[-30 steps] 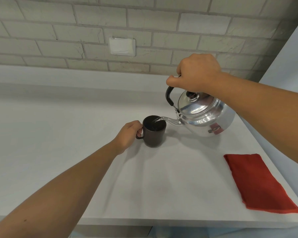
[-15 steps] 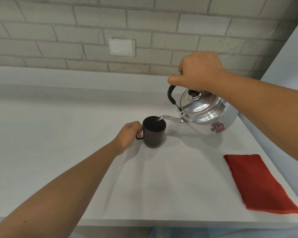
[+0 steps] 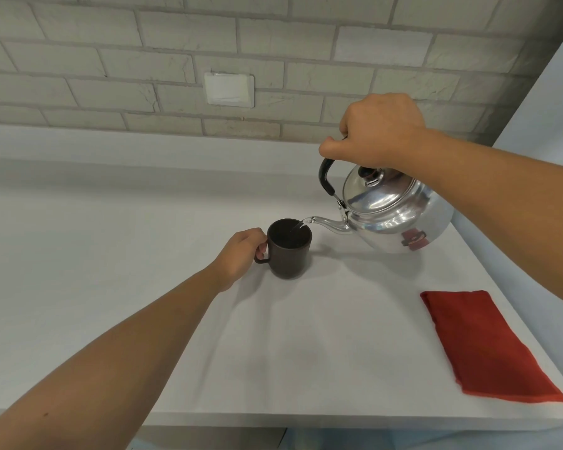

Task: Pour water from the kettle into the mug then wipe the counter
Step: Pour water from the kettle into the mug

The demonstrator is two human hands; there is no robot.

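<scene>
1. The pour is under way: the right hand (image 3: 379, 129) is closed in a full grip around the black handle of the steel kettle (image 3: 397, 212), holding it tilted in the air so the spout sits just over the rim of the mug (image 3: 290, 251).
2. The left hand (image 3: 241, 254) has its fingers curled around the mug's handle, steadying it where it stands on the table (image 3: 111, 254).
3. To do this well, keep the tilt gentle so the thin stream lands inside the far rim, and level the kettle before the mug brims; the water level is hard to read against the dark interior.
4. The kettle is polished, rounded and slippery-looking, with a knobbed lid; the mug is matte, dark brown and slightly tapered.
5. A red folded cloth (image 3: 488, 345), soft and flat, lies near the table's right edge, ready for wiping.
</scene>
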